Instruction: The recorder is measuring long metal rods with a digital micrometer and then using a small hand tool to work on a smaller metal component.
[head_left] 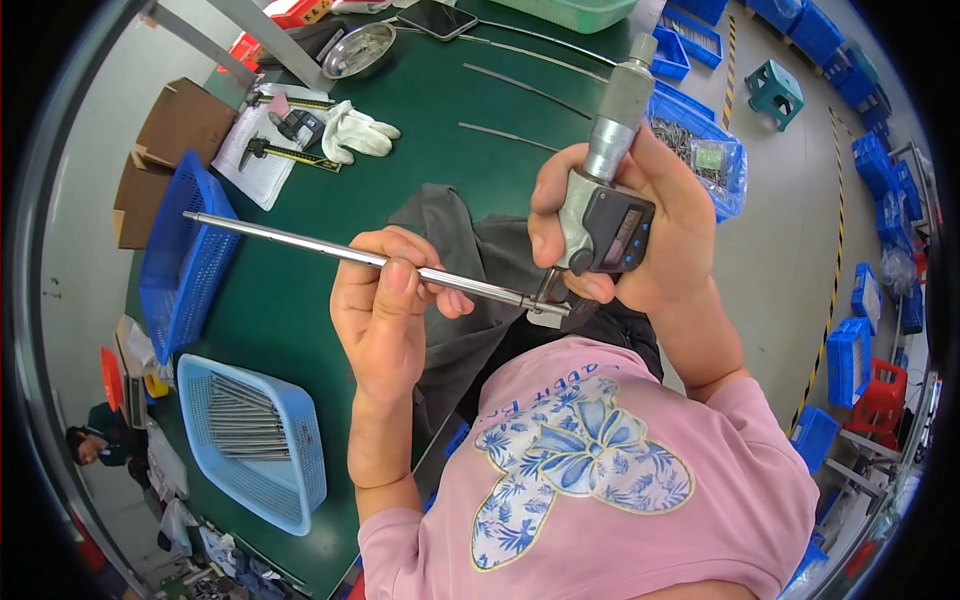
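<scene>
My left hand (390,290) pinches a long, thin metal rod (300,241) near its middle. The rod slants from upper left down to the right, its far-left end reaching above a blue basket. My right hand (650,220) is wrapped round a digital micrometer (600,205) with a small display and blue buttons, its barrel pointing up. The rod's right end lies at the micrometer's measuring jaws; whether both jaws touch it I cannot tell. A grey cloth (455,300) lies below my hands.
A light blue basket (300,400) holds several metal rods. Behind it stands a darker blue basket (190,260). Calipers (290,152), a white glove (358,132), a metal bowl (360,50), a phone (437,18) and thin rods (510,137) lie on the green table (300,310).
</scene>
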